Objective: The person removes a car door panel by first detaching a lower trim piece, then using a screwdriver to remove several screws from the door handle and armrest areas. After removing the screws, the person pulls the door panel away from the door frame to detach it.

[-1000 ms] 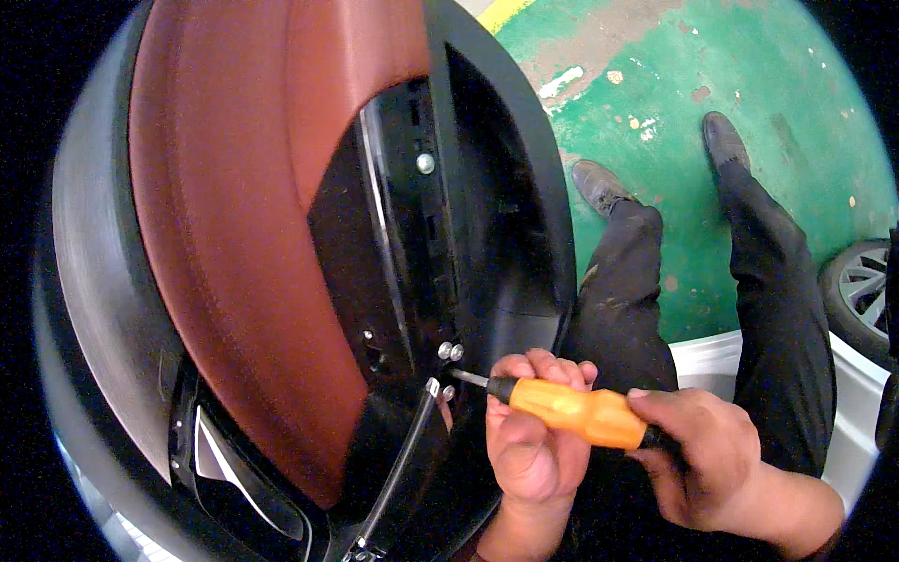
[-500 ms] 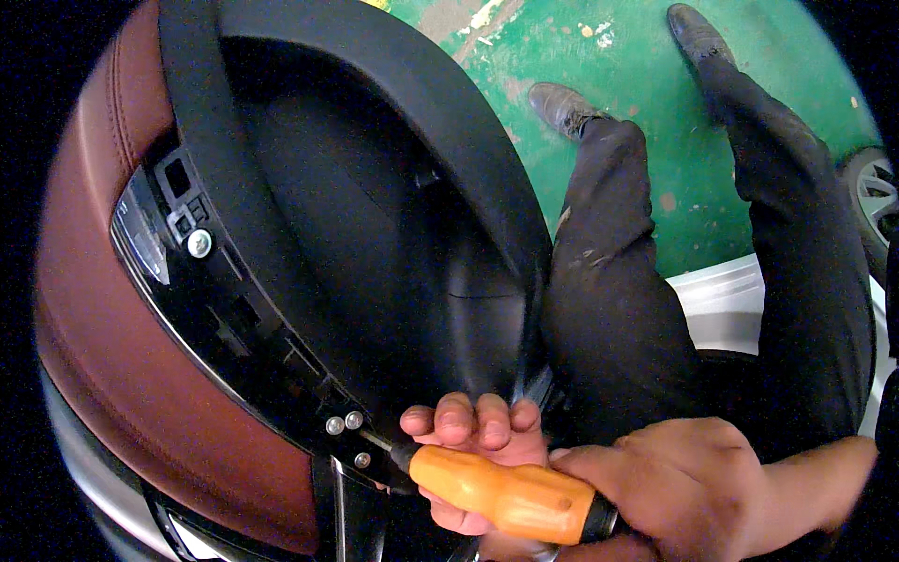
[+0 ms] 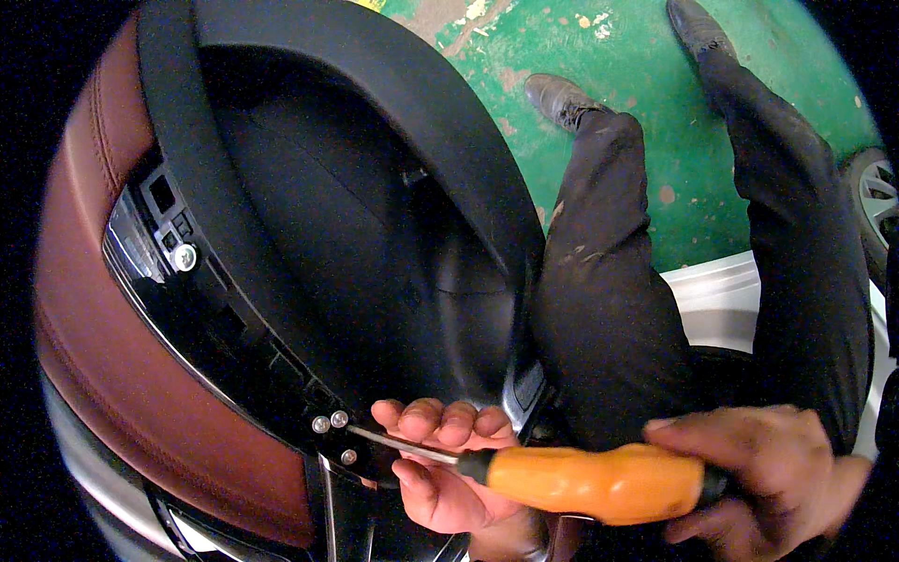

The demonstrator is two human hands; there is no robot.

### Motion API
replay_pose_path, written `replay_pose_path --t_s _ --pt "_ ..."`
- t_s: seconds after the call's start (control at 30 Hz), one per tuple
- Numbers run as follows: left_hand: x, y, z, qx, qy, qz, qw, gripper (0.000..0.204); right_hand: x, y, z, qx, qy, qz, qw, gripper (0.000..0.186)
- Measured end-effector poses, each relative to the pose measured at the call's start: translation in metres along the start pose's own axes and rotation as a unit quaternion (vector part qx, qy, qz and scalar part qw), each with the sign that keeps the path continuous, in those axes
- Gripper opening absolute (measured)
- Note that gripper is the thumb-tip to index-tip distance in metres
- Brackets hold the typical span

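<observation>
An orange-handled screwdriver (image 3: 599,482) with black ends stretches across the lower part of the view. Its thin metal shaft points left, and the tip meets or nearly meets a silver screw (image 3: 339,420). A second screw (image 3: 321,424) sits beside that one, and a third screw (image 3: 349,457) just below. My left hand (image 3: 459,468) is palm up, fingers loosely curled about the shaft near the handle's front, thumb below it. At the handle's rear, my right hand (image 3: 782,473) grips the black end between thumb and fingers; it is somewhat blurred.
A vehicle trim panel has brown leather-like covering (image 3: 169,375) and a deep black recess (image 3: 318,178). Another large screw (image 3: 184,257) shows in its black strip. My legs (image 3: 609,234) extend over a silver sill (image 3: 716,300) towards the green floor (image 3: 599,56). A wheel (image 3: 876,201) stands at far right.
My right hand and the screwdriver handle have moved right, baring more of the shaft. My left hand, earlier behind the handle, is now around the shaft. The panel has shifted slightly left in view.
</observation>
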State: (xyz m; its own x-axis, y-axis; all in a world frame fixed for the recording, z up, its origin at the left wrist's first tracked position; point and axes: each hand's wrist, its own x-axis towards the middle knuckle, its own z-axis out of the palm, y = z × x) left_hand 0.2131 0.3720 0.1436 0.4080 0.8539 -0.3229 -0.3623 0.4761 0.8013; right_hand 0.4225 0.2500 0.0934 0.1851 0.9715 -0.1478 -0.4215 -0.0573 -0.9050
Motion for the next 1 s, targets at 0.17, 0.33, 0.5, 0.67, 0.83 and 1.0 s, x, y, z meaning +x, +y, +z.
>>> replay_pose_path --t_s 0.17,0.33,0.5,0.67,0.83,1.0 --pt "-0.008 0.001 -0.002 -0.011 0.023 0.0 1.0 0.046 -0.004 -0.01 -0.003 0.003 0.114 0.162 0.98 0.056" --pt "-0.006 -0.004 -0.008 -0.042 0.009 -0.012 0.999 0.037 0.0 0.002 0.001 0.128 0.236 0.195 0.943 0.059" --pt "-0.003 -0.01 -0.017 -0.032 -0.003 -0.03 0.999 0.033 0.014 0.016 -0.002 0.21 0.265 0.229 0.913 0.057" --pt "-0.006 -0.011 -0.016 -0.044 0.005 -0.021 0.999 0.032 0.014 0.022 0.004 0.215 0.264 0.22 0.914 0.052" --pt "-0.025 -0.022 -0.015 0.007 0.056 -0.015 0.998 0.027 0.013 0.02 -0.004 0.192 0.243 0.221 0.925 0.045" --pt "-0.06 -0.04 -0.004 0.136 0.059 -0.043 0.988 0.021 -0.004 0.006 -0.013 0.197 0.339 0.178 0.903 0.041"
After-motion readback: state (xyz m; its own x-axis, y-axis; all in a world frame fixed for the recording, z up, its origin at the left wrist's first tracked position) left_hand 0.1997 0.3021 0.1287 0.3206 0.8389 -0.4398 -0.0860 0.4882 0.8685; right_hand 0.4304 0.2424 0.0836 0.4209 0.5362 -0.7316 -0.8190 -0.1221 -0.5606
